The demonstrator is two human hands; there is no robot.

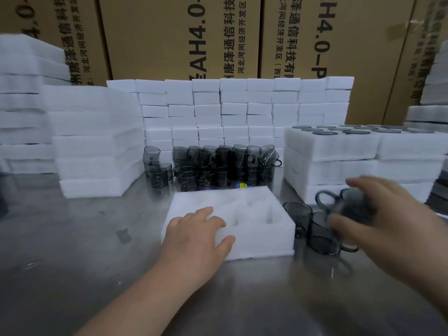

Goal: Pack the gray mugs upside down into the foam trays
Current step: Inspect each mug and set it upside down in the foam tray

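A white foam tray (254, 229) with empty round pockets lies on the metal table in front of me. My left hand (196, 236) rests flat on its near left corner, fingers spread. To the right of the tray, my right hand (378, 219) grips a blurred gray glass mug (349, 204), held above the table with its handle pointing left. Two more gray mugs (312, 226) stand upright on the table under that hand, beside the tray's right edge. Behind the tray, a cluster of several stacked gray mugs (213, 166) waits.
Stacks of empty foam trays (97, 146) stand at the left. At the right sit filled trays (351, 146) showing gray mug bottoms. A wall of small foam blocks (232, 110) and cardboard boxes (169, 37) closes the back. The steel table (84, 238) spreads to the left.
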